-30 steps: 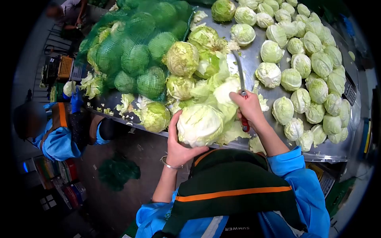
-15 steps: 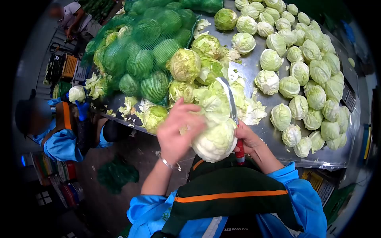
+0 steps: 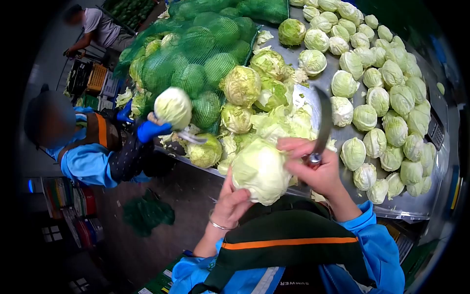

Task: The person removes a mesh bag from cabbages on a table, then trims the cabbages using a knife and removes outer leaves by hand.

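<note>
The person's left hand (image 3: pixel 231 202) cups a pale cabbage (image 3: pixel 262 171) at the near edge of the metal worktop (image 3: pixel 409 206); the right hand (image 3: pixel 318 169) grips a curved knife (image 3: pixel 324 120), blade raised, fingertips at the cabbage's right side; the step in hand looks like stripping outer leaves, and the next move probably calls for a steady left hold with the blade clear of fingers; at left, a co-worker (image 3: pixel 88 164) holds another cabbage (image 3: pixel 173 108), green netting (image 3: pixel 149 213) lying on the floor nearby; rightward come a filled mesh bag (image 3: pixel 191 54), loose leaves (image 3: pixel 276 125), then crowded smaller cabbages (image 3: pixel 377 100) and a keypad device (image 3: pixel 435 128).
</note>
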Tool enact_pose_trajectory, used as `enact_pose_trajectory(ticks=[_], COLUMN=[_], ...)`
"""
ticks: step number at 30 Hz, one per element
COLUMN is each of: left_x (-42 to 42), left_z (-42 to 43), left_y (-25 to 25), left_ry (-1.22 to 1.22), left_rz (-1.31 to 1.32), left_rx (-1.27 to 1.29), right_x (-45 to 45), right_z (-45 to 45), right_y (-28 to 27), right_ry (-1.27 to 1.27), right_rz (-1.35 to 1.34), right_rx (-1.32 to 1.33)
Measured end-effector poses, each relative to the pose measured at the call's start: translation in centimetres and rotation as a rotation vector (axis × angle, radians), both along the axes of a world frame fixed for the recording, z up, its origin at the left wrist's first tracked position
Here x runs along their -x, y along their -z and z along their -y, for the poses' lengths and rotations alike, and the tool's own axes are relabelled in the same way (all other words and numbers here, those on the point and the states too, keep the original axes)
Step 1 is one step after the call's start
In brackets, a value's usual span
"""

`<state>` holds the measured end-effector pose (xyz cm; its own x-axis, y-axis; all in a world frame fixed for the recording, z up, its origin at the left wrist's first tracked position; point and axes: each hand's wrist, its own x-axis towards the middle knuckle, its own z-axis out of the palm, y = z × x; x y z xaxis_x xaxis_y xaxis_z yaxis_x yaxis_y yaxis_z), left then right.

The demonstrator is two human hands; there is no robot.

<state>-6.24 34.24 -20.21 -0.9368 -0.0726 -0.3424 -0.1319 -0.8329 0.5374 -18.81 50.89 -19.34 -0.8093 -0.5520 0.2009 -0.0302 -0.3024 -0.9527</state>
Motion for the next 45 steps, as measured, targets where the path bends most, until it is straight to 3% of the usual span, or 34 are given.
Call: enact_pose_trajectory(ticks=[2,5,6,8,9,10,12,14,17,20,23,26,27,29,32,34,36,37,42,43,45], left_x=[0.7,0.5,0.2,0.4,0.4,0.3,0.1,0.2,0.2,0.0,-0.3,-0.5,-0.3,0.0,0.6,1.2,1.7,1.9,3.4,3.6,3.5], left_z=[0.7,0.9,1.2,0.8,0.7,0.7,0.8,1.1,1.6,2.0,2.4,3.2,3.0,2.2,1.4,0.7,-0.3,-0.9,-4.4,-5.1,-6.2], left_y=[-2.3,-1.5,-0.9,-1.1,-1.3,-1.3,-1.4,-2.1,-2.5,-1.4,0.5,1.8,2.2,2.0,1.7,1.3,0.7,0.4,-0.3,0.4,2.7], left_ry=[0.018,0.014,-0.021,-0.125,-0.178,-0.195,-0.232,-0.247,-0.259,-0.289,-0.307,-0.085,0.001,-0.035,-0.001,0.048,0.163,0.252,0.656,0.665,0.427], left_rz=[0.039,0.021,0.046,0.029,0.027,0.031,0.037,0.013,-0.041,-0.11,-0.065,-0.148,-0.197,-0.221,-0.199,-0.171,-0.111,-0.077,0.13,0.161,0.333], left_rx=[0.349,0.871,1.124,1.295,1.378,1.336,1.253,1.117,0.88,0.593,-0.005,-0.79,-1.084,-1.202,-1.226,-1.192,-1.005,-0.847,-0.087,-0.034,-0.268], right_x=[0.4,2.1,2.6,2.7,1.8,0.8,0.1,0.5,2.1,3.7,4.9,5.0,4.6,3.4,2.5,2.1,2.7,2.3,0.8,0.4,-0.7], right_z=[0.2,0.9,0.6,0.2,1.1,2.0,2.2,1.2,0.6,1.3,2.1,3.2,3.5,3.9,3.1,2.7,1.1,0.9,-5.4,-7.0,-10.6], right_y=[-1.8,-5.0,-5.2,-6.6,-5.0,-3.4,-1.1,0.1,-1.4,-0.7,0.5,0.9,1.2,1.8,1.3,1.3,2.4,4.3,7.0,7.8,9.3], right_ry=[0.084,0.158,0.06,-0.221,-0.177,-0.106,-0.025,-0.028,-0.105,-0.088,-0.019,-0.04,-0.021,0.027,-0.099,-0.202,-0.435,-0.469,-0.271,-0.231,-0.114], right_rz=[0.063,0.209,0.12,-0.063,-0.286,-0.505,-0.559,-0.419,0.319,0.519,0.54,0.139,0.159,0.205,0.45,0.468,0.58,0.706,1.084,1.11,1.01], right_rx=[-0.03,-0.044,-0.148,-0.384,-0.34,-0.297,-0.315,-0.346,-0.453,-0.088,-0.106,-0.606,-0.563,-0.483,-0.172,-0.072,0.004,0.17,0.504,0.548,0.604])
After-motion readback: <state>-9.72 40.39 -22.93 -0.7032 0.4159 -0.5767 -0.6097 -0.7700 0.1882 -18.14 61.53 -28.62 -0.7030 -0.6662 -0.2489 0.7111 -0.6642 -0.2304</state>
